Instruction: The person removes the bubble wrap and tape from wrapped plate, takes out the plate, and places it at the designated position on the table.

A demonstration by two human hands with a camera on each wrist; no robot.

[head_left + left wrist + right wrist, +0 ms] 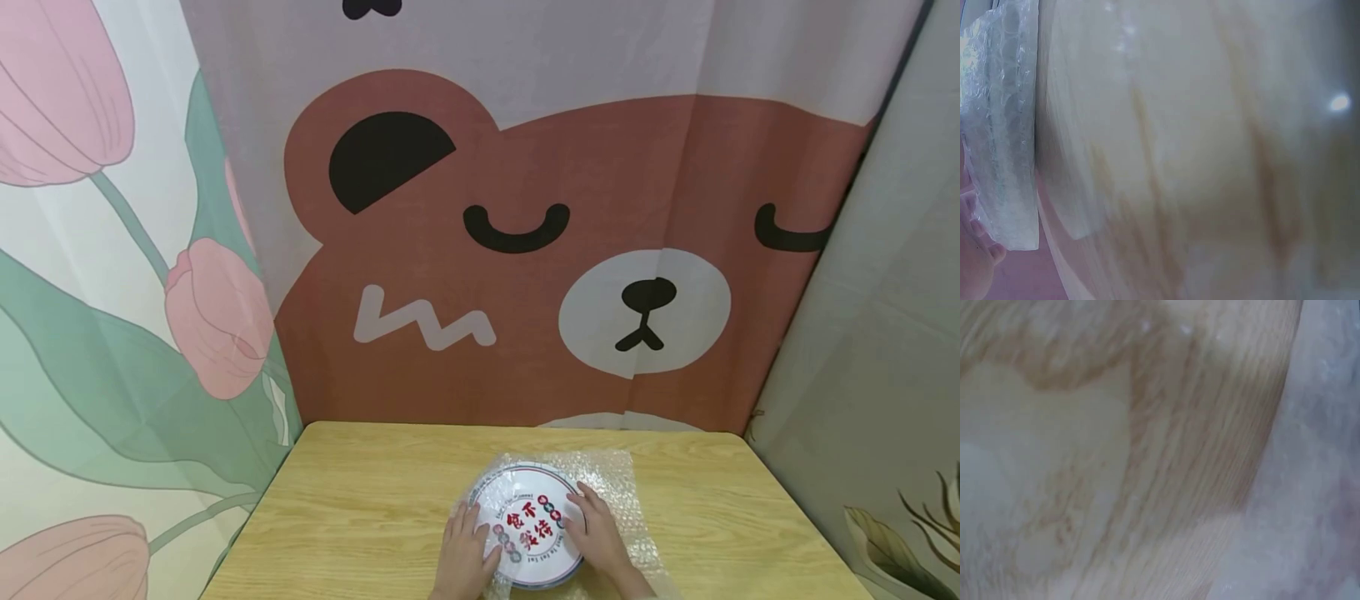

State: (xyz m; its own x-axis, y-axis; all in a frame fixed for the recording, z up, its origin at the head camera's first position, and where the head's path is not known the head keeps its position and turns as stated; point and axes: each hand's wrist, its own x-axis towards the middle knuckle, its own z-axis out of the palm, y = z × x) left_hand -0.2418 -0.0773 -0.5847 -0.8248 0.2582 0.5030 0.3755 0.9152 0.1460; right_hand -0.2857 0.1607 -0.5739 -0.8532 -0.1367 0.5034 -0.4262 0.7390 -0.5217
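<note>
Steadying the plate (531,521) on bubble wrap (621,483) likely needs even pressure: left hand (464,552) at eight o'clock, right hand (600,535) at three, both unclenched.

Smooth, glossy white plates (534,572), ceramic by their look, meet clear plastic bubble wrap (613,472), blistered and glinting, before onlookers at a smooth wood-grain counter (360,500) with a soft, reflective sheen. From here, the bear-print cloth (585,175) looks matt and lightly creased, the tulip-print cloth (142,358) likewise matt.
</note>
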